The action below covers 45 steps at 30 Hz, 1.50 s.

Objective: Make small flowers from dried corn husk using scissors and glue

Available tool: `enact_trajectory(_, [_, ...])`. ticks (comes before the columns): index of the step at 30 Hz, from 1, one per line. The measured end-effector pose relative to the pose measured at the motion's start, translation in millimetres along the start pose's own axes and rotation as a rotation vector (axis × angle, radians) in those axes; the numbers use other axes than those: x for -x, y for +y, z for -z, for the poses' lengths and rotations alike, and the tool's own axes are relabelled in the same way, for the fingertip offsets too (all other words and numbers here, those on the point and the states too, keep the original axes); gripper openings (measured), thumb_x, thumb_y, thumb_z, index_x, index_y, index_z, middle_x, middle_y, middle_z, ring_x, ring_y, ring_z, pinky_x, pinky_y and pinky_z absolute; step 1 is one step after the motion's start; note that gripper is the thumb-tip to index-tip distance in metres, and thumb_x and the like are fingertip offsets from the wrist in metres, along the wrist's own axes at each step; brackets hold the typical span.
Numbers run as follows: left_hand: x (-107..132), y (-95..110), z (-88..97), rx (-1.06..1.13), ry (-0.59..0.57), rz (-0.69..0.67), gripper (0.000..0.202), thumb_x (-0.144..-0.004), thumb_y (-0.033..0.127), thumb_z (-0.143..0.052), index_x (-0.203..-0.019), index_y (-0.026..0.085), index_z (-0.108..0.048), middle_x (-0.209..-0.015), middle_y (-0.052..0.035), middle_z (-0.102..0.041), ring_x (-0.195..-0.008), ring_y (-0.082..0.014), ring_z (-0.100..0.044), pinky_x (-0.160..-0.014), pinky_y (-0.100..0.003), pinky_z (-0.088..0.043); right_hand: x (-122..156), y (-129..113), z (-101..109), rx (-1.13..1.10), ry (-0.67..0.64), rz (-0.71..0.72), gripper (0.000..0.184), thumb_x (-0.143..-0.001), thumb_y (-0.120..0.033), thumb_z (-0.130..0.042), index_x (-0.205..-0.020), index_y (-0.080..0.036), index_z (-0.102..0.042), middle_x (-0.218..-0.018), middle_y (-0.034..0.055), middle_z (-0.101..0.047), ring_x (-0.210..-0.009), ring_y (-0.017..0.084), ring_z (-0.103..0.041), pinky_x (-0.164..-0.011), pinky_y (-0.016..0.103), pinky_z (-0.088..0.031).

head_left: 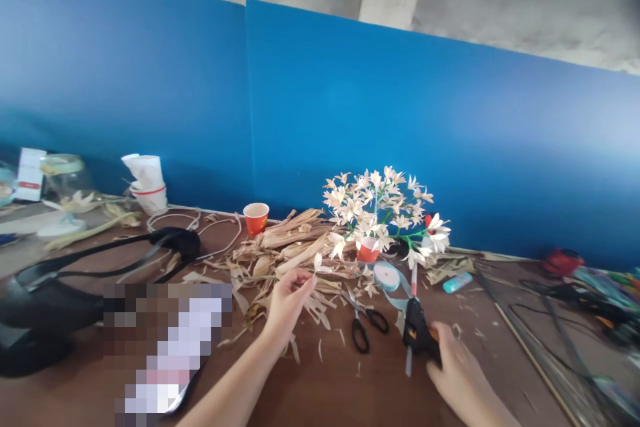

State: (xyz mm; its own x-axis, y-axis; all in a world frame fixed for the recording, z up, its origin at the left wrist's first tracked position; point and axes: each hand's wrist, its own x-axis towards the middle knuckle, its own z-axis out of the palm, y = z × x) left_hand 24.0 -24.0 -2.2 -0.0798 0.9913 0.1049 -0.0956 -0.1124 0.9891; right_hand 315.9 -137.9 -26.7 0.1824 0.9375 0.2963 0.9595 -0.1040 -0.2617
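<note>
Between the thumb and fingers of my left hand (pixel 291 297) is a small cream flower (pixel 321 265), its petals spreading above the fingertips. My right hand (pixel 453 363) is wrapped round the handle of a black glue gun (pixel 417 327), whose nozzle points away from me. A glue stick pokes out of the gun's rear. Beyond both hands stands a bunch of cream flowers (pixel 377 203) on green stems in a red paper cup (pixel 369 250). Black-handled scissors (pixel 365 327) lie between my hands, and a roll of pale blue ribbon (pixel 387 276) rests just past them.
Dry husks (pixel 295 240) are heaped behind my left hand, near an orange-red paper cup (pixel 257 219). Black straps (pixel 170 247) and a blurred-out phone (pixel 175 353) lie on the left. A turquoise packet (pixel 457 282) is on the right, before cables. A blue partition (pixel 350 113) closes the back.
</note>
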Motion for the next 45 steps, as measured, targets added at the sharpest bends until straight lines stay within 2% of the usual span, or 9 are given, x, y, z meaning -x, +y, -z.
enact_trajectory(3, [1,2,-0.4,0.015,0.008,0.011,0.028,-0.059,0.039,-0.069,-0.067,0.014,-0.061,-0.058,0.0022,-0.054,-0.043,-0.0059,-0.037,-0.041,-0.019,-0.027,13,4,-21,0.058,0.055,0.025,0.042,-0.059,-0.011,-0.046,-0.101,-0.013,-0.049,-0.094,0.0152,-0.065,-0.089,0.028,-0.062,-0.073,0.036,-0.048])
enact_trajectory(6, [0,2,0.0,0.017,0.011,-0.006,0.023,-0.062,0.036,-0.068,-0.066,0.014,-0.061,-0.059,0.0023,-0.054,-0.048,-0.0074,-0.041,-0.047,-0.019,-0.031,17,-8,-4,0.161,0.025,-0.008,0.042,-0.058,-0.013,-0.049,-0.100,-0.016,-0.052,-0.092,0.0146,-0.065,-0.085,0.032,-0.062,-0.062,0.038,-0.047])
enact_trajectory(11, [-1,2,-0.2,0.015,0.021,-0.022,0.022,-0.063,0.035,-0.066,-0.066,0.014,-0.060,-0.060,0.0019,-0.053,-0.052,-0.0087,-0.041,-0.051,-0.020,-0.032,-9,-78,31,0.068,0.058,0.158,0.017,-0.070,-0.022,-0.052,-0.084,-0.023,-0.061,-0.084,0.0079,-0.066,-0.080,0.028,-0.061,-0.065,0.038,-0.045])
enact_trajectory(14, [0,1,-0.4,0.027,0.013,-0.019,0.023,-0.063,0.037,-0.067,-0.064,0.014,-0.059,-0.059,0.0026,-0.052,-0.051,-0.0083,-0.040,-0.050,-0.020,-0.031,-30,-132,14,-0.168,-0.080,0.304,0.016,-0.072,-0.012,-0.048,-0.070,-0.021,-0.061,-0.070,0.0047,-0.067,-0.069,0.020,-0.063,-0.063,0.029,-0.045])
enact_trajectory(18, [1,1,0.3,0.065,-0.006,-0.022,0.027,-0.061,0.040,-0.068,-0.064,0.015,-0.058,-0.055,0.0040,-0.048,-0.048,-0.0078,-0.038,-0.048,-0.020,-0.030,-44,-168,-31,-0.235,-0.091,0.256,0.018,-0.063,-0.004,-0.051,-0.071,-0.018,-0.059,-0.062,0.0047,-0.066,-0.058,0.020,-0.062,-0.052,0.026,-0.041])
enact_trajectory(23, [0,6,-0.5,0.095,0.001,-0.007,0.028,-0.060,0.041,-0.067,-0.062,0.015,-0.057,-0.054,0.0045,-0.047,-0.045,-0.0066,-0.035,-0.046,-0.020,-0.028,-48,-161,-50,-0.277,-0.119,0.200,0.026,-0.057,0.001,-0.048,-0.073,-0.017,-0.059,-0.056,0.0025,-0.064,-0.050,0.018,-0.060,-0.047,0.024,-0.039])
enact_trajectory(29, [6,15,-4.5,0.202,0.006,0.094,0.030,-0.056,0.041,-0.069,-0.060,0.015,-0.055,-0.051,0.0054,-0.046,-0.048,-0.0081,-0.039,-0.049,-0.020,-0.031,-59,-162,1,-0.619,-0.179,0.188,0.012,-0.070,-0.012,-0.048,-0.066,-0.017,-0.058,-0.060,0.0014,-0.063,-0.056,0.016,-0.060,-0.054,0.024,-0.045])
enact_trajectory(34, [11,16,-6.4,0.214,-0.023,0.167,0.026,-0.057,0.037,-0.068,-0.060,0.016,-0.053,-0.052,0.0050,-0.047,-0.050,-0.0090,-0.040,-0.052,-0.020,-0.032,-68,-180,30,-0.814,-0.040,0.262,0.004,-0.073,-0.016,-0.052,-0.072,-0.017,-0.055,-0.065,-0.0002,-0.059,-0.058,0.012,-0.053,-0.055,0.022,-0.044])
enact_trajectory(45, [11,12,-6.2,0.180,-0.067,0.147,0.022,-0.059,0.034,-0.067,-0.059,0.016,-0.054,-0.057,0.0032,-0.051,-0.053,-0.0104,-0.045,-0.055,-0.021,-0.035,-74,-183,16,-0.589,0.233,0.420,0.008,-0.076,-0.015,-0.053,-0.073,-0.019,-0.058,-0.090,0.0069,-0.052,-0.090,0.021,-0.051,-0.080,0.035,-0.044])
